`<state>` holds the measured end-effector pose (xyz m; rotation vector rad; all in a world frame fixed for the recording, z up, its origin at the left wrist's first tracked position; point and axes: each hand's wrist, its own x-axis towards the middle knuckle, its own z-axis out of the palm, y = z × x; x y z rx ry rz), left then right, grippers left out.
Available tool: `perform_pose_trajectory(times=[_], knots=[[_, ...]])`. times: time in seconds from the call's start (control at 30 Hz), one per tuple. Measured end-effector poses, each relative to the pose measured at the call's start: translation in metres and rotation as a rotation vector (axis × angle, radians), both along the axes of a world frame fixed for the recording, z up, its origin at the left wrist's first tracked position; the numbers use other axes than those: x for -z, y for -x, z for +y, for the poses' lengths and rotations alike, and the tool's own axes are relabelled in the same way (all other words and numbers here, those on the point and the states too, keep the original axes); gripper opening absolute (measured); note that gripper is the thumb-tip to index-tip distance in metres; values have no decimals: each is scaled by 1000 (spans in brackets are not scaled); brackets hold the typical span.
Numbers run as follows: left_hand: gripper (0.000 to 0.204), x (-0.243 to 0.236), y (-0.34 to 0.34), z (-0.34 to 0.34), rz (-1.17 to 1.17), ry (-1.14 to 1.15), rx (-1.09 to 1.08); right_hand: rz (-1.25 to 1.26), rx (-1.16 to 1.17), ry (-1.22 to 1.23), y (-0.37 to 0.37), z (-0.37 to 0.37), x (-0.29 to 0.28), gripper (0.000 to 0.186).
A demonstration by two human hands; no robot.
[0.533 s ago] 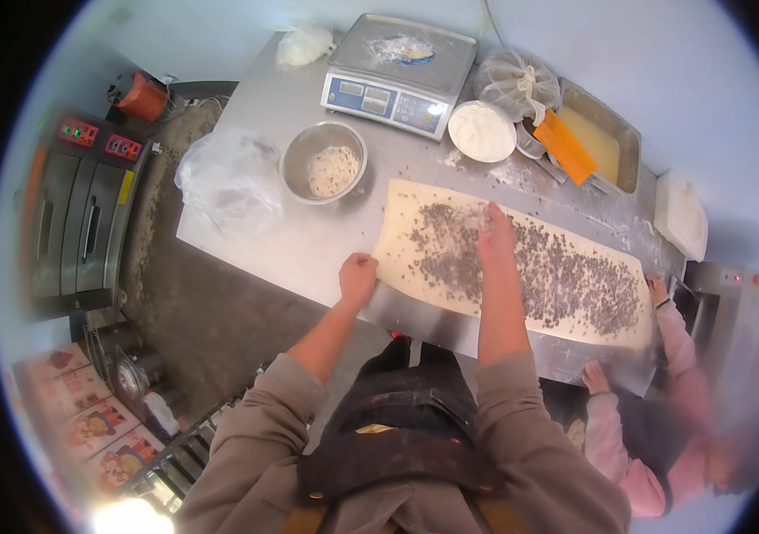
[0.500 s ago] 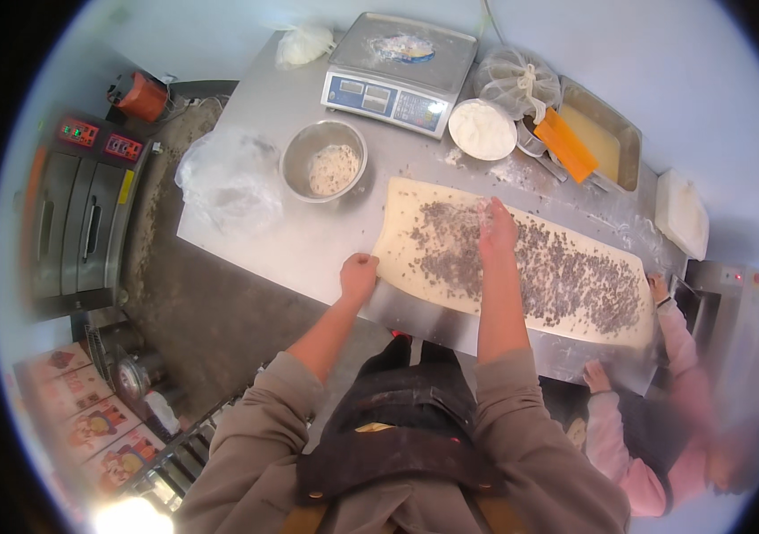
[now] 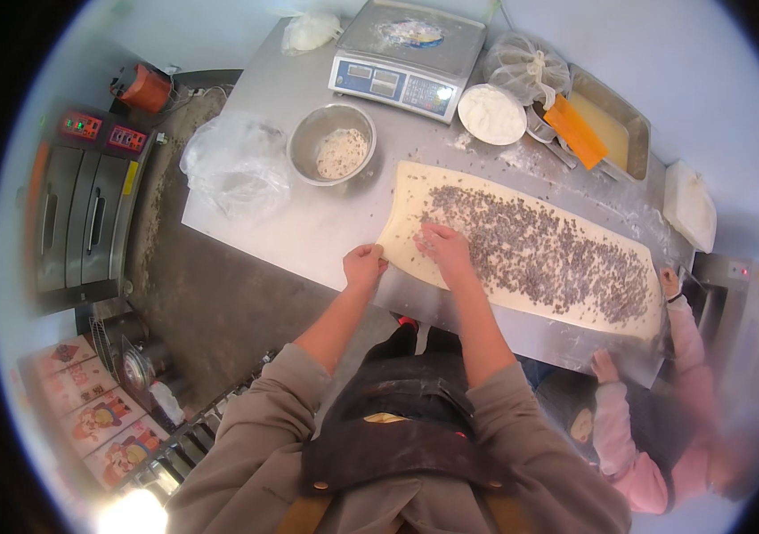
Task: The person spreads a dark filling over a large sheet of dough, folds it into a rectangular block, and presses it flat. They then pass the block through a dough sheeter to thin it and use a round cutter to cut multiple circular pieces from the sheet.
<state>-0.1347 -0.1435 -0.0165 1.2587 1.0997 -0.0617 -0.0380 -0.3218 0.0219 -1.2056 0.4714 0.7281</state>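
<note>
Left hand [image 3: 365,265] curls its fingers against the near-left corner of a dough sheet [image 3: 409,198]; I cannot tell whether it pinches the edge. Right hand [image 3: 442,252], loosely open with bent fingers, is over the left end of the same sheet. The dough lies flat across the table [image 3: 308,242], covered in dark brown bits [image 3: 557,262] that thin out toward the left.

A hard tug at that corner could stretch or tear the dough, more so if the co-worker's hand [image 3: 669,283] at the right end pulls too. A brisk sweep by the right hand could push bits past the near border onto the bare metal.

Beyond the sheet stand a steel mixing bowl [image 3: 308,133] of pale crumbly mixture, a bowl of white powder [image 3: 492,114], an orange scraper [image 3: 577,133] and a digital scale [image 3: 393,87].
</note>
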Motion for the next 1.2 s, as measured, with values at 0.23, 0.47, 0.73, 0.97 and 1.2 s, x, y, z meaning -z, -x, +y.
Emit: perform_pose_trajectory(times=[0.23, 0.47, 0.73, 0.97, 1.2], knots=[[23, 5, 1, 0, -4, -53, -24, -89, 72, -52, 3, -18, 20, 34], [26, 16, 0, 6, -56, -91, 38, -227, 908, -43, -13, -229, 34, 32], [25, 16, 2, 14, -50, -88, 102, -222, 698, 213, -75, -318, 15, 33], [25, 16, 5, 17, -11, -113, 98, -237, 707, 423, -106, -360, 27, 32], [26, 24, 5, 19, -14, -132, 87, -262, 1024, 198, -71, -429, 47, 33]])
